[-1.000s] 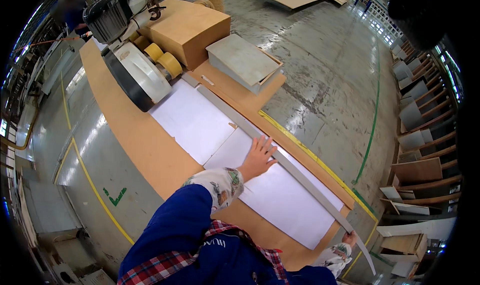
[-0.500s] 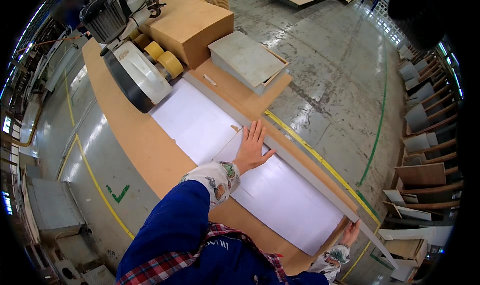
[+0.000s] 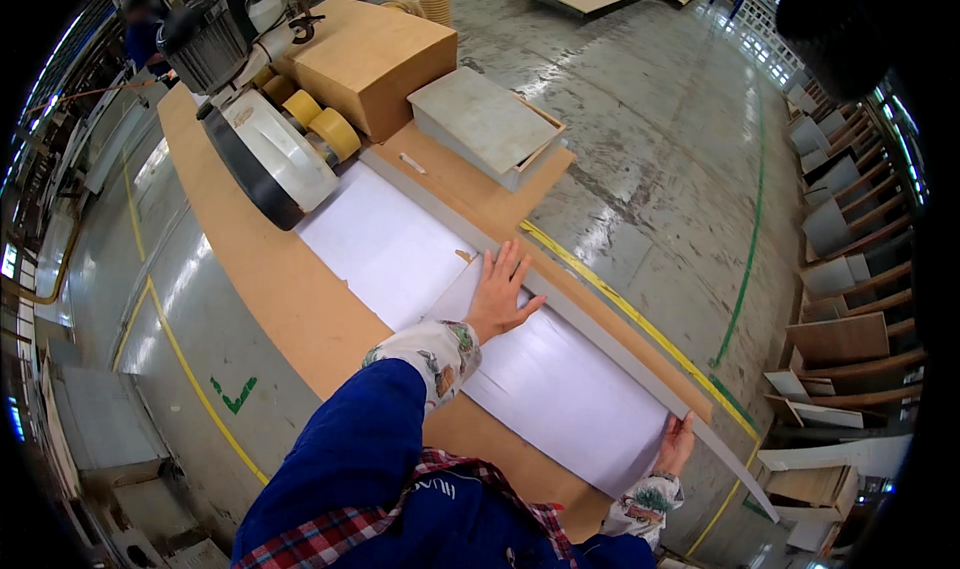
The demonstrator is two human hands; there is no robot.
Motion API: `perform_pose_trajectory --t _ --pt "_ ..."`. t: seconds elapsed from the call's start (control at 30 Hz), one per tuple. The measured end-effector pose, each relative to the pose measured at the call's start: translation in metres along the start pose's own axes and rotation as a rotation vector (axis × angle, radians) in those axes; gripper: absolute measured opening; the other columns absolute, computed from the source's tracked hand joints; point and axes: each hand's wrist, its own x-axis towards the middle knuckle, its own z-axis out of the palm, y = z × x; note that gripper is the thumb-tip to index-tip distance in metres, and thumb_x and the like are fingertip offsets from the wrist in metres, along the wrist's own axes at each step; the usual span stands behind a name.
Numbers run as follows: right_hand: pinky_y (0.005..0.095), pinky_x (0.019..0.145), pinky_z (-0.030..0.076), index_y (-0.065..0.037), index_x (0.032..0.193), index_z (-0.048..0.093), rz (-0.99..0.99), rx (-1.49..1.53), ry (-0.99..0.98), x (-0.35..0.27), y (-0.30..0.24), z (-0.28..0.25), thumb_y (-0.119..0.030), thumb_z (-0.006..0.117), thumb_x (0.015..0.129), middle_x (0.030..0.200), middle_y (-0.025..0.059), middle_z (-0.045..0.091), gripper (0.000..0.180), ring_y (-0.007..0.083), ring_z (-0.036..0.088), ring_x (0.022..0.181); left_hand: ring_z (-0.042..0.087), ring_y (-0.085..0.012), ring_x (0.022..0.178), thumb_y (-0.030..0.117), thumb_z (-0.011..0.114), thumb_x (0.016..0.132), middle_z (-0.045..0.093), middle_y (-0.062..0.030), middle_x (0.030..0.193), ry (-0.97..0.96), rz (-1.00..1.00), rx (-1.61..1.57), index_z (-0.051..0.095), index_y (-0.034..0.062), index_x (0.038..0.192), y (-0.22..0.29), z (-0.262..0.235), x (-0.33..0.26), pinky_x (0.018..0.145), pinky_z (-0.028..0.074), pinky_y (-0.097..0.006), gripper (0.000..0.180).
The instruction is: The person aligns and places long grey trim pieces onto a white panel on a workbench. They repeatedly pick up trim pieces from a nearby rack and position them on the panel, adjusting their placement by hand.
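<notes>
A long white panel lies flat on a brown workbench, its far edge against a grey fence rail. My left hand rests palm down with fingers spread on the panel's leading end. At the panel's near end, by the lower right, my right hand grips its edge. A second white panel lies ahead, reaching under a feeder unit with a black and white wheel and yellow rollers.
A brown box housing and a grey tray sit on the bench behind the fence. Stacked boards fill racks at the right. Yellow and green lines mark the grey floor. A person stands far off at top left.
My left hand has slid forward along the panel toward the feeder, and the panel has moved with it. My right hand followed at the rear end.
</notes>
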Motion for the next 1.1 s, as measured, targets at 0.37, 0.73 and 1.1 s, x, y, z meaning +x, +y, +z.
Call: perform_pose_trajectory --t 0.37,0.73,1.1 --pt "0.0192 0.058 0.048 0.003 0.092 0.058 0.095 -0.39 -0.062 -0.072 -0.022 0.101 -0.026 0.06 0.09 0.077 0.0062 0.059 0.03 0.0101 0.056 0.067 0.023 -0.0382 0.133 0.044 0.057 0.081 0.034 -0.0246 0.138 0.022 0.011 0.061 0.053 -0.0031 0.119 0.012 -0.017 0.006 0.108 0.012 -0.056 0.06" --pt "0.0218 0.043 0.044 -0.004 0.074 0.053 0.199 -0.406 -0.137 -0.033 0.027 0.116 -0.028 0.059 0.09 0.062 0.0061 0.057 0.03 0.0123 0.054 0.049 0.018 -0.0353 0.136 0.047 0.05 0.086 0.032 -0.0231 0.139 0.068 0.029 0.078 0.046 -0.0004 0.127 0.006 0.01 0.02 0.108 0.01 -0.057 0.062" --pt "0.0232 0.046 0.043 -0.004 0.08 0.052 0.057 -0.599 -0.459 -0.196 0.068 0.101 -0.022 0.058 0.09 0.07 0.0088 0.063 0.022 0.0126 0.055 0.052 0.023 -0.0335 0.134 0.045 0.049 0.087 0.037 -0.0207 0.136 -0.009 -0.005 0.012 0.048 0.0009 0.125 0.02 -0.007 0.01 0.107 0.01 -0.057 0.058"
